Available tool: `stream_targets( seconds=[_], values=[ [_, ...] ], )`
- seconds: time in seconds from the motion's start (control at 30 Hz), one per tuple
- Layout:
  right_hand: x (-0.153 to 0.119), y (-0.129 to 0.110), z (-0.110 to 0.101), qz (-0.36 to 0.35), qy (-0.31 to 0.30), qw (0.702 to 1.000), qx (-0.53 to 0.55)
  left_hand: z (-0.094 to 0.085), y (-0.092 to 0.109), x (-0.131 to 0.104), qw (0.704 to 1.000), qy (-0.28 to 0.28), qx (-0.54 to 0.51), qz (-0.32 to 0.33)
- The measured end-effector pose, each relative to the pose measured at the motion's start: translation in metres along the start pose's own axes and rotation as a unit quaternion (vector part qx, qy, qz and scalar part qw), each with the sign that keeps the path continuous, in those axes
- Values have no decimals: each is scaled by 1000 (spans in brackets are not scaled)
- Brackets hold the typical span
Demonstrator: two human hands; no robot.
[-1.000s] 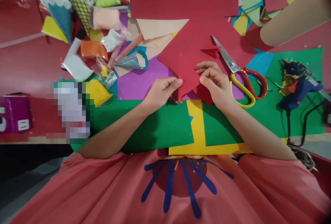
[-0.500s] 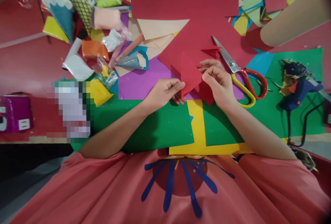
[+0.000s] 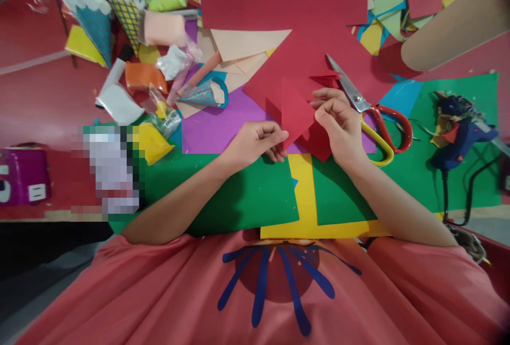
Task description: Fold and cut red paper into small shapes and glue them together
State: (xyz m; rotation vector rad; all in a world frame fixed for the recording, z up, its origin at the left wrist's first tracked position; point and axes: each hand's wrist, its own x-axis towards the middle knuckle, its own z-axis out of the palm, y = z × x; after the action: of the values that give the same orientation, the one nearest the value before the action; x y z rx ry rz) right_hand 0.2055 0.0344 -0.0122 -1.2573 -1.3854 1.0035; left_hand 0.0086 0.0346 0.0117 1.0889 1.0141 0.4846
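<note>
Tabletop (image 3: 48,100): red paper (image 3: 297,111) in left grip (image 3: 255,143)

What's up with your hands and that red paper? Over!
Left hand pinching red paper near its bottom tip. Right hand at its right corner. Scissors lying close by right hand.

here we go, bright red on the red paper (image 3: 297,114), violet tones across the purple sheet (image 3: 223,129), deep green on the green sheet (image 3: 239,191); scissors (image 3: 360,102) mixing silver, red and yellow, a yellow cone (image 3: 125,15) in blue criss-cross, and a coral shirt (image 3: 159,292) streaked dark blue!
</note>
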Motion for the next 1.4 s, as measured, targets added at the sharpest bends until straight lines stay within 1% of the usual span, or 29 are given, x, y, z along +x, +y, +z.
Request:
stream_targets(
  seconds=[0.43, 0.73, 0.9, 1.07, 1.4],
  values=[
    [0, -2, 0, -11, 10, 1000, 14, 0, 1, 1, 1000, -17, -17, -7],
    [1, -3, -2, -9, 24, 1000, -5, 0, 0, 2, 1000, -13, -6, -19],
    [2, -5, -2, -17, 27, 999, -3, -1, 0, 1, 1000, -22, -10, -19],
    [2, -4, -2, -19, 24, 999, -8, 0, -1, 2, 999, -34, 10, -21],
    [6, 0, -5, -25, 41, 999, 3, 0, 0, 0, 999, -23, -18, -22]
  ],
)
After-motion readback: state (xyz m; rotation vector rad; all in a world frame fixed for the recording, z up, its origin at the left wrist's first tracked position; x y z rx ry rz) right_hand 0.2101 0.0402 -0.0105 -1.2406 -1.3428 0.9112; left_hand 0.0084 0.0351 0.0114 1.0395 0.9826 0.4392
